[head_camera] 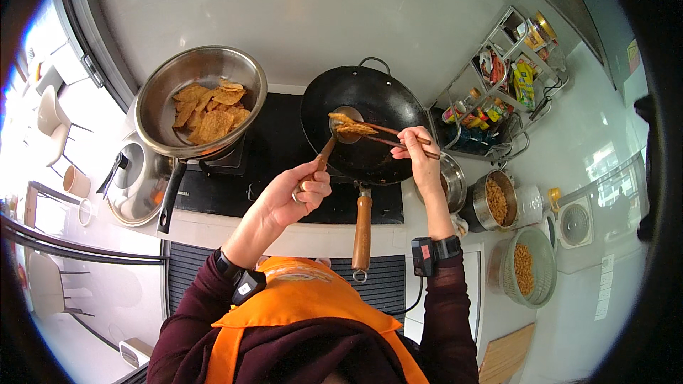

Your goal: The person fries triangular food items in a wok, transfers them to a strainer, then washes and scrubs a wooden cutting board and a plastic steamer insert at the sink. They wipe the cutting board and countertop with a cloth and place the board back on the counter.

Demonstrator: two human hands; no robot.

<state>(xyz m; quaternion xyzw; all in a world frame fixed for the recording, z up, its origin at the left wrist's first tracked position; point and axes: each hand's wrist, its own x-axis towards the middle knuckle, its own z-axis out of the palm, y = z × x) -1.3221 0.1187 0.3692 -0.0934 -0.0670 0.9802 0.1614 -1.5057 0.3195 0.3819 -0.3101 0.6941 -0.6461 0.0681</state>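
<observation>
My left hand (302, 190) grips the wooden handle of a ladle (323, 157), whose bowl hangs over the black wok (384, 96). In my right hand (419, 157) is a pair of wooden chopsticks (395, 136), reaching in from the right. Their tips are at some flat golden-brown fried pieces (352, 125), held at the ladle's bowl. A small pool of liquid (351, 138) seems to lie at the wok's bottom, partly hidden by the ladle. The wok's wooden handle (362, 229) points toward me, between my forearms.
Left of the wok, a steel bowl (155, 90) of fried pieces (213, 112) sits over a black-handled pan (173, 192). A glass lid (136, 186) lies beside it. To the right are a seasoning rack (491, 85), a steel pot (477, 208) and a green colander (544, 277) of beige pieces.
</observation>
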